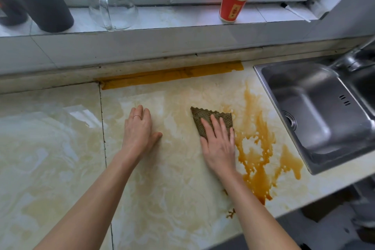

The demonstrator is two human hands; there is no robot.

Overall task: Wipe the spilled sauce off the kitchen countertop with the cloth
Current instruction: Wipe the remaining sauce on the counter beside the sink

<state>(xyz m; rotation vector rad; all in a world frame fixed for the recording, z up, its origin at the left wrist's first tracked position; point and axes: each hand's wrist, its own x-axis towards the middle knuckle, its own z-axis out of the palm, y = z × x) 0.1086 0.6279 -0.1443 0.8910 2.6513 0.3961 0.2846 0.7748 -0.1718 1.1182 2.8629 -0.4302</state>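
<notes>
The countertop (60, 158) is lying under both hands, with the sink (261, 75) sitting well to the right of the right hand (219, 144). The spilled sauce (257, 148) is pooling just right of that hand, largely unwiped. The cloth (205, 116) is lying flat beneath its straight, pressing fingers, at the spill's left edge. The left hand (139, 132) is resting flat on bare counter, apart, holding nothing. Wiping seems to be only beginning; the next stroke is calling for a firm push rightward through the puddle.
</notes>
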